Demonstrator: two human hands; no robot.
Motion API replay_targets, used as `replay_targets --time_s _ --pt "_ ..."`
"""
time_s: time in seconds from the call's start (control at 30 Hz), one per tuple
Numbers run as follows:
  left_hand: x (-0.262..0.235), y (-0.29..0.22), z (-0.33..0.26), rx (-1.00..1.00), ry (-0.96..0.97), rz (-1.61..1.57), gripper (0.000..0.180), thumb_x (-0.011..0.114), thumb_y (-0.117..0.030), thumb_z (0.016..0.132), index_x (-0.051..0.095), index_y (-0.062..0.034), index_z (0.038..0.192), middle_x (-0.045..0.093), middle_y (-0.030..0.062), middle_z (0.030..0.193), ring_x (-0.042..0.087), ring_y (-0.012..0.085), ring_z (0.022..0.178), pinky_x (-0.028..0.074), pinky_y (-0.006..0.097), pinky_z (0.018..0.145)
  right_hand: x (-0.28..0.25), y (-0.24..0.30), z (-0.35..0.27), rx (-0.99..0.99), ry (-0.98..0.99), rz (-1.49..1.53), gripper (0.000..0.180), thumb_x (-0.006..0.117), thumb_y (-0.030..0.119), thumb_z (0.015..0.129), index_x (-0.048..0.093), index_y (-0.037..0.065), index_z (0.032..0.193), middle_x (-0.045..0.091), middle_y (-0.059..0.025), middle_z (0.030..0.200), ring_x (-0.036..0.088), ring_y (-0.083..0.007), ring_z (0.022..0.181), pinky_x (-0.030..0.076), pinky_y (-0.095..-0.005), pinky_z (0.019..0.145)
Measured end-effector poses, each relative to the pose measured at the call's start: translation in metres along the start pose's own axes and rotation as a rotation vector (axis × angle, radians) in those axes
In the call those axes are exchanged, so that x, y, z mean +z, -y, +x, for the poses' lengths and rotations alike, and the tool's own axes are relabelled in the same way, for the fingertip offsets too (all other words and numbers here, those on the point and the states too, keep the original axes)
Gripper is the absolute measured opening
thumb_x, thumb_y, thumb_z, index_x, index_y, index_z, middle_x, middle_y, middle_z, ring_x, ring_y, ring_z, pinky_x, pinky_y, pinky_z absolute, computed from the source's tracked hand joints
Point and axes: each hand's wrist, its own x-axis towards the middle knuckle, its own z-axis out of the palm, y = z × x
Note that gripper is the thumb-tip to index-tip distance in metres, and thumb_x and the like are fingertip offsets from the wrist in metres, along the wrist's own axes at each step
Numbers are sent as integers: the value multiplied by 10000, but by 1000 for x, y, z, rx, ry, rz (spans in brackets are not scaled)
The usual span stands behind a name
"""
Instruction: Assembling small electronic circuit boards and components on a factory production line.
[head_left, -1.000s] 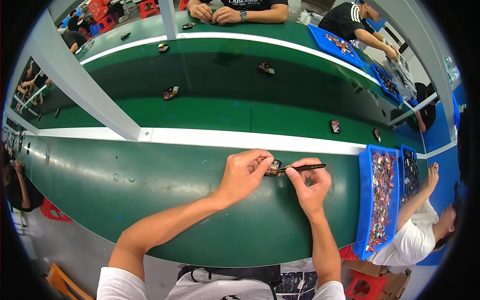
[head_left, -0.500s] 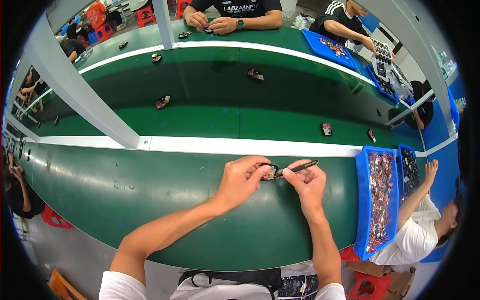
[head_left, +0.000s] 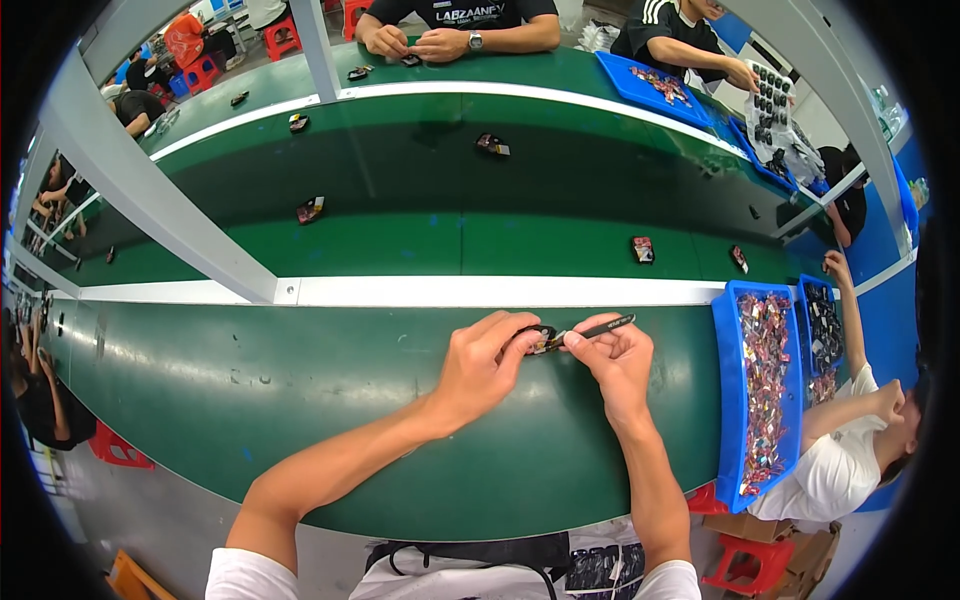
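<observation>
My left hand (head_left: 482, 362) pinches a small dark part (head_left: 541, 338) with a loop and bits of colour, held just above the green bench (head_left: 250, 400). My right hand (head_left: 615, 360) grips black tweezers (head_left: 600, 328) whose tip touches that part. The two hands meet fingertip to fingertip near the white strip (head_left: 450, 291) along the bench's far edge. My fingers hide most of the part.
A blue tray (head_left: 733, 400) of several small colourful pieces lies to my right, a second blue tray (head_left: 806, 300) beyond it by a seated person in white (head_left: 850, 460). Small dark parts (head_left: 642, 249) ride the green conveyor belt. Across it sit other people (head_left: 455, 25). A grey post (head_left: 150, 190) slants at left.
My hands stay together on the part and tweezers; they sit slightly lower in view. The parts on the belt have shifted left.
</observation>
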Motion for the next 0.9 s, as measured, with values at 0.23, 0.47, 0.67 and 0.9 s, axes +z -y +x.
replay_targets --time_s 0.23,0.47,0.67,0.9 --pt "-2 0 -1 27 0 5 141 681 -23 933 701 13 1068 704 85 829 604 110 539 463 243 483 4 5 -2 42 -22 -51 119 722 -51 878 649 -49 971 721 -120 878 723 -152 811 562 -226 701" --pt "-11 -1 5 -410 120 -339 193 655 -66 974 692 38 1133 704 82 830 609 85 566 476 219 482 1 8 -3 47 14 4 121 720 -62 875 647 -52 970 714 -113 876 726 -163 815 563 -230 714" --pt "-15 1 7 -461 193 -473 239 628 -70 992 667 51 1194 700 91 850 628 93 607 476 220 482 6 5 -6 -39 -4 19 133 737 -62 865 658 -28 966 689 -57 804 613 -55 672 437 -185 576" --pt "-16 3 9 -483 228 -534 233 622 -94 1005 657 50 1184 696 91 872 630 99 620 474 224 486 8 -2 -8 -207 -25 -46 136 771 -45 848 681 -2 941 521 77 637 404 23 534 293 -178 505"
